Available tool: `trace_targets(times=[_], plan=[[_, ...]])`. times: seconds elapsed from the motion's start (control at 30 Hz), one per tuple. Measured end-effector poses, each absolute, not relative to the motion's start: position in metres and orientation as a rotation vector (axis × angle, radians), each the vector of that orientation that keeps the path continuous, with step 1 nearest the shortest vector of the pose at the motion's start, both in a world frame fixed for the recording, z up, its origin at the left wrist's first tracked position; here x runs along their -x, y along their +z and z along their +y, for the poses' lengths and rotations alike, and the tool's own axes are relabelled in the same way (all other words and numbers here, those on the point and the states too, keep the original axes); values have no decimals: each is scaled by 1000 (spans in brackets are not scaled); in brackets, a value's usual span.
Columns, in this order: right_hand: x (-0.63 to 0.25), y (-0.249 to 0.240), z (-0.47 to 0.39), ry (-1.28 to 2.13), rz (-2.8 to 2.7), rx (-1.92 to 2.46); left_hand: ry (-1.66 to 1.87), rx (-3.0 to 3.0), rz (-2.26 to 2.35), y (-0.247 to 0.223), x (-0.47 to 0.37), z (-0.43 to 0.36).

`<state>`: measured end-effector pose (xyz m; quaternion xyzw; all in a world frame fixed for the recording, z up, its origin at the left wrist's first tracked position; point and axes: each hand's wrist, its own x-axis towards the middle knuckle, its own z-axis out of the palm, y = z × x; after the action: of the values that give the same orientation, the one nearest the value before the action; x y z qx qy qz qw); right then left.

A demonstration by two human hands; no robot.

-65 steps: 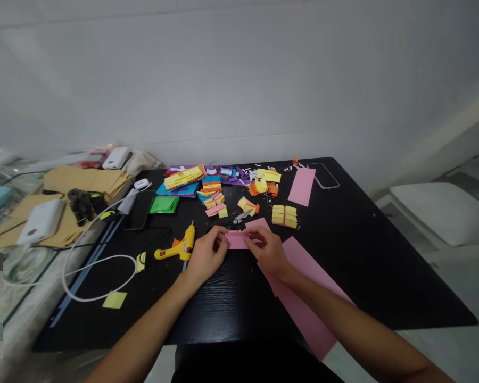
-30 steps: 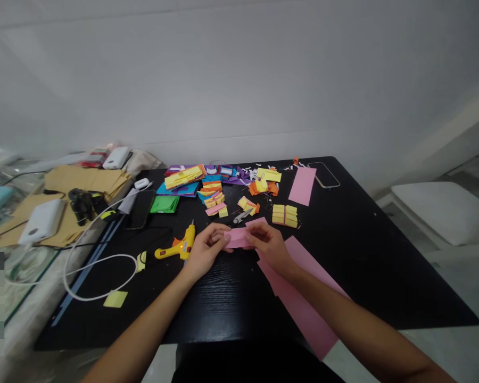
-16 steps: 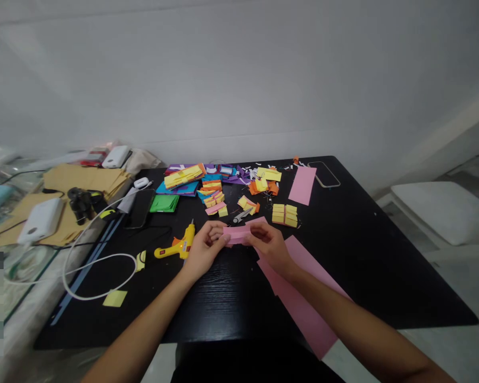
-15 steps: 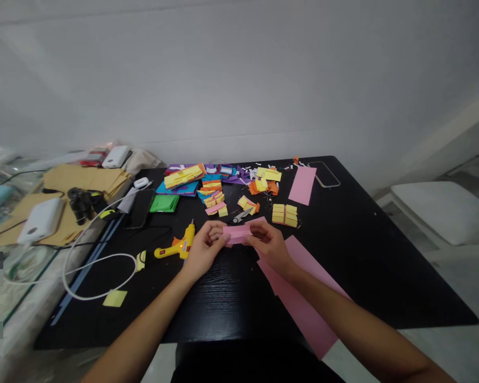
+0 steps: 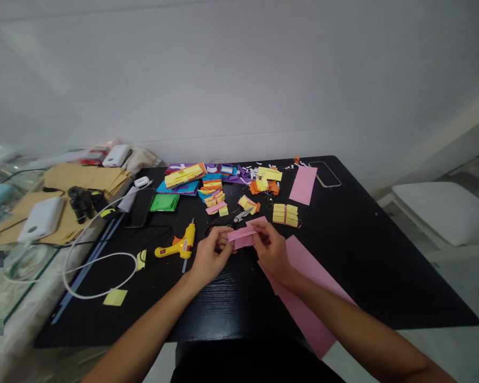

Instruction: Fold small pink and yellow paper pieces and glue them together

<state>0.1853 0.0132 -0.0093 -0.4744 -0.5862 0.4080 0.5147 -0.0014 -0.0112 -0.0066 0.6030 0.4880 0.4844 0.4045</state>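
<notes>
A small folded piece of pink paper (image 5: pixel 242 239) is held up between my two hands, above the near middle of the black table. My left hand (image 5: pixel 211 251) pinches its left end. The right end is pinched by my right hand (image 5: pixel 270 249), whose fingers lie along the top fold. Scissors (image 5: pixel 242 215) lie just beyond the paper, their handles partly hidden near my left fingers. Large pink sheets (image 5: pixel 303 287) lie beneath my right wrist and forearm. To the left of my left hand rests a yellow hot glue gun (image 5: pixel 179 243).
Folded yellow pieces (image 5: pixel 285 215), orange pieces (image 5: pixel 265 186) and a green stack (image 5: pixel 165 202) lie farther back. A pink sheet (image 5: pixel 303 185) sits near a phone-shaped object (image 5: pixel 324 174). At left are a dark phone (image 5: pixel 140 207), a white cable (image 5: pixel 99 260) and a yellow note (image 5: pixel 115 297).
Both hands have shifted slightly right with the pink paper. The paper now tilts, its right end higher, and its folded strip stands up. The blue-grey stick at the glue gun shows more.
</notes>
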Motion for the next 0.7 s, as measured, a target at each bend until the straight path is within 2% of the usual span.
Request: trace_targets(times=[0.27,0.5,0.7], plan=[[-186,-4,20,1647,-1092,844,1259,-1563,1347,-1,5,-10],[-182,-3,18,1655,-1139,865,1217,-1629,1406,0,8,-12],[-182,-12,11,1374,-1356,919,1246,-1652,1419,-1,8,-12]])
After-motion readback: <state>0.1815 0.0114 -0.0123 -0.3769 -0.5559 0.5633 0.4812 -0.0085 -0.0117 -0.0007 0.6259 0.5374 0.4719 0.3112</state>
